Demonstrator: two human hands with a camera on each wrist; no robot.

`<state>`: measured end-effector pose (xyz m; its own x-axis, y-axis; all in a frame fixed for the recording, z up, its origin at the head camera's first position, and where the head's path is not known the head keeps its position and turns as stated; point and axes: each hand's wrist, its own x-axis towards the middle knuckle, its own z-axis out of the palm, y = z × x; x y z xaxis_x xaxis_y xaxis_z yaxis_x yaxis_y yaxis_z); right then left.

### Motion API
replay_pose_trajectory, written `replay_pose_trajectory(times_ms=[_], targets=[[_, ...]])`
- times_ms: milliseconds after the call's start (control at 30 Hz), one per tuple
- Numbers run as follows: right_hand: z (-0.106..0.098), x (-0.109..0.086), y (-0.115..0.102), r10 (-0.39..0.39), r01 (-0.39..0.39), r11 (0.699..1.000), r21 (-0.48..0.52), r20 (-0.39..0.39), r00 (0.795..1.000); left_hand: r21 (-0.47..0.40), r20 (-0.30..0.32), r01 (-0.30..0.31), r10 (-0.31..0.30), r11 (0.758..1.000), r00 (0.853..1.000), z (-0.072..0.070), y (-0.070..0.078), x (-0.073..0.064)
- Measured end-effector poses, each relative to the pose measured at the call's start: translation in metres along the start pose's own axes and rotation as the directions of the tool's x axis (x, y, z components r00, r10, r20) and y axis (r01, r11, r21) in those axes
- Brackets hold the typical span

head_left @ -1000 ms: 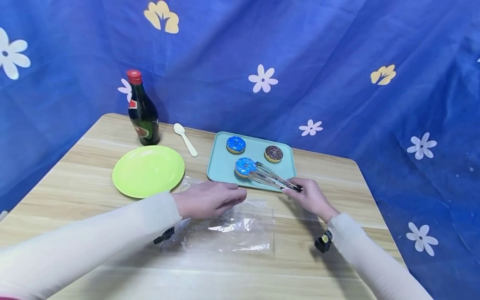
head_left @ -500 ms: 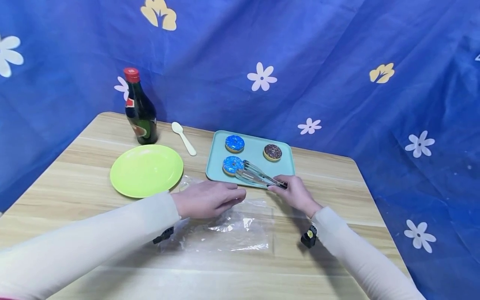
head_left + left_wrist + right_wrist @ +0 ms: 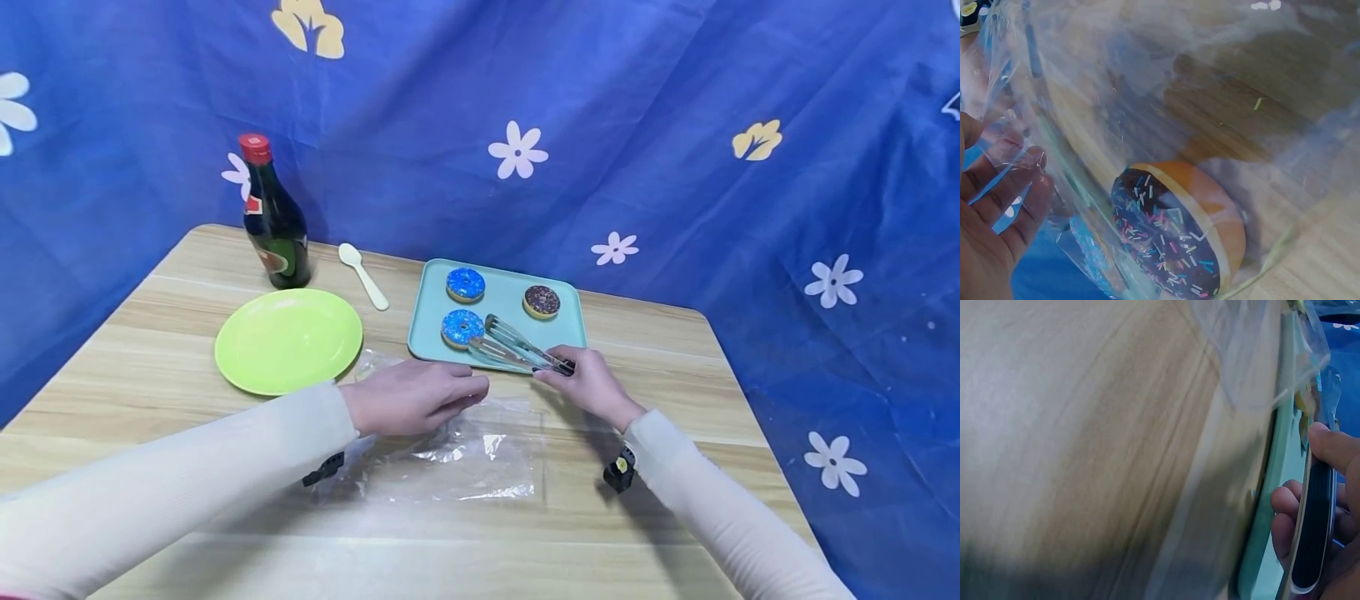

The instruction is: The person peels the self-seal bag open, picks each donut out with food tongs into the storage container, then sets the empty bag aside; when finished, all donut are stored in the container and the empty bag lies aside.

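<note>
My right hand (image 3: 588, 385) grips metal tongs (image 3: 517, 340) with black handles. The spread tips of the tongs stand at the right side of the nearer blue-iced donut (image 3: 462, 328) on the pale teal tray (image 3: 510, 279). Another blue donut (image 3: 465, 284) and a dark-iced donut (image 3: 542, 302) lie there too. My left hand (image 3: 420, 397) holds a clear plastic bag (image 3: 487, 454) over the table. A dark donut with coloured sprinkles (image 3: 1166, 234) shows through the film in the left wrist view. Whether it lies inside the bag I cannot tell.
Left of the tray are a green plate (image 3: 288, 342), a cream spoon (image 3: 365, 277) and a dark bottle (image 3: 277, 221) with a red cap. A blue flowered cloth (image 3: 420, 150) hangs behind the wooden table (image 3: 660, 367).
The tongs and the nearer blue donut have shifted left on the tray. In the last half second the tips have parted a little from the donut. My left hand stays in place.
</note>
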<state>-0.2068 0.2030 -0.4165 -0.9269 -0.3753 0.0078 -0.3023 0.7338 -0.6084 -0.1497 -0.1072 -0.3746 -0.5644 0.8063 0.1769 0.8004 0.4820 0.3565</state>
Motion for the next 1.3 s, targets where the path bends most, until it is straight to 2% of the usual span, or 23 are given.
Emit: replay_pose_trajectory(times_ms=[233,367,500,667,833,1067,1167,1300], targets=[[-0.017,-0.009,0.004,-0.023,0.023,0.999,0.027,-0.011,1.0,-0.032,-0.004,-0.005,0.005,0.999,1.0,-0.001,0.0,0.0],[-0.033,-0.019,0.012,-0.039,0.04,0.995,0.091,-0.005,0.999,-0.022,-0.002,-0.004,0.004,1.0,1.0,-0.001,0.0,0.0],[-0.053,-0.034,0.024,-0.024,0.017,0.986,0.163,0.042,0.999,-0.021,0.006,0.003,-0.003,1.0,1.0,-0.001,0.001,0.0],[-0.077,-0.057,0.038,-0.017,-0.009,0.978,0.207,0.125,0.992,-0.023,-0.006,0.004,-0.005,1.0,1.0,-0.001,0.001,0.001],[-0.092,-0.079,0.047,-0.058,-0.001,0.968,0.252,0.227,0.972,-0.023,-0.012,0.008,-0.008,1.0,1.0,-0.001,0.0,0.001],[-0.101,-0.101,0.053,-0.099,-0.011,0.958,0.285,0.368,0.924,-0.023,-0.016,0.014,-0.014,1.0,1.0,-0.001,0.0,0.002],[-0.099,-0.104,0.054,-0.145,0.026,0.954,0.299,0.384,0.912,-0.019,-0.018,0.016,-0.017,1.0,1.0,-0.001,0.0,0.002],[-0.09,-0.105,0.053,-0.183,0.075,0.954,0.29,0.365,0.913,-0.019,-0.019,0.015,-0.016,1.0,1.0,-0.001,0.0,0.002]])
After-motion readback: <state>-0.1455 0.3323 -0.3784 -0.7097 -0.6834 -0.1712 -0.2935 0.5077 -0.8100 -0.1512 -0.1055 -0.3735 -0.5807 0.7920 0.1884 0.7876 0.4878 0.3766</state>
